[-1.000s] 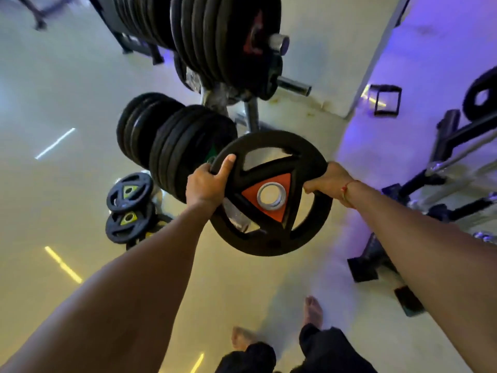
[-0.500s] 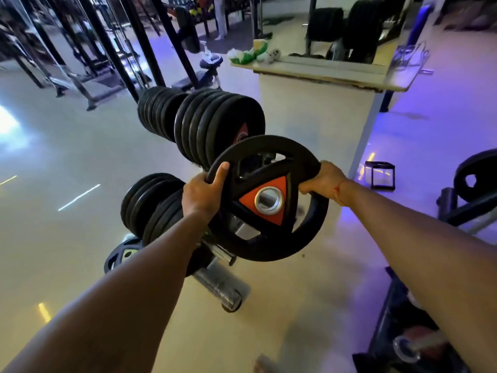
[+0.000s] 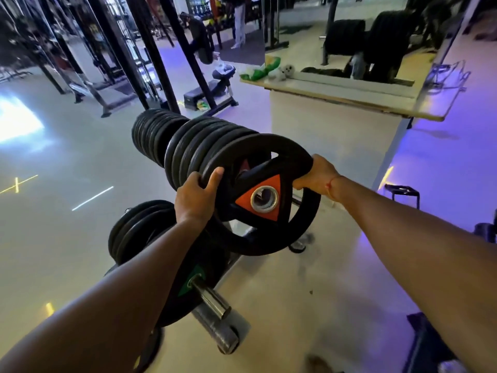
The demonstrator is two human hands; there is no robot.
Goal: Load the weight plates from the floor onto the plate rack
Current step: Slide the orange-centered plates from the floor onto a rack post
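1. The plate rack (image 3: 215, 316) stands on the floor just ahead, its upper row of plates (image 3: 193, 146) already crowded; the free length of that peg is hidden, so sight it before committing.
2. The weight plate (image 3: 262, 195) hangs in the air, upright, close against the row's near end. Judging from this, its steel centre hole (image 3: 265, 199) should meet the peg squarely.
3. The left hand (image 3: 195, 196) is wrapped around the rim's left side, the right hand (image 3: 317, 173) clamped on the upper right.
4. Keep fingers clear of the neighbouring plate when sliding it home.
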